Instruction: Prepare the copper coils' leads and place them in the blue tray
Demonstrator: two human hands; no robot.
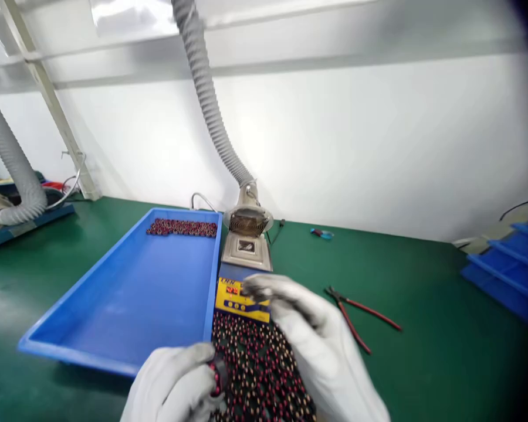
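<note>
Both my hands wear white gloves. My left hand (176, 384) pinches a small dark red ring-shaped coil (219, 374) at the near edge of the view. My right hand (310, 346) hovers over a dense pile of small red coils (259, 375) lying in front of the solder pot (246, 249); its fingers are curled and blurred, and whether they hold anything cannot be told. The solder pot has a yellow panel with a red display (232, 291). A blue tray (114, 293) to the left holds a row of the same coils (182, 227) at its far end.
A grey flexible extraction hose (206, 94) hangs down to the solder pot. Red-handled pliers (356, 313) lie on the green mat at right, a small blue tool (321, 234) farther back. Stacked blue trays (510, 264) sit at far right, another hose (13, 170) at left.
</note>
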